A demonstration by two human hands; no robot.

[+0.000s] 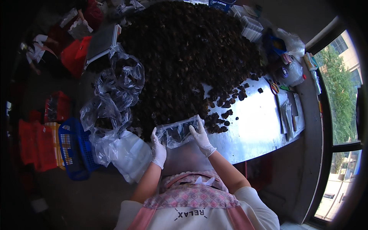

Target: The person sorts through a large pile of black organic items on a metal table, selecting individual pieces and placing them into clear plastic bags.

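Observation:
My gloved left hand (pixel 158 150) grips the left side of a clear plastic bag (pixel 179 133), fingers at its upper left edge. The gloved right hand (pixel 202 138) has hold of the bag's right side, with the thumb over its front. The bag is stretched between both hands; whether anything lies in it I cannot tell. Just beyond the bag a large heap of dark brown, dried-looking pieces (pixel 184 57) covers much of the metal table (pixel 247 123). Below the bag, a translucent plastic sheet (pixel 187 159) lies at the table's near edge.
Crumpled clear bags (pixel 115 95) and a flat plastic bag (pixel 132 155) lie left, near a weighing scale (pixel 102 43) and a blue basket (pixel 76 149). Scissors (pixel 274 87) and a knife (pixel 293 122) rest right, below stacked clear trays (pixel 251 28). Two people (pixel 40 47) are at upper left.

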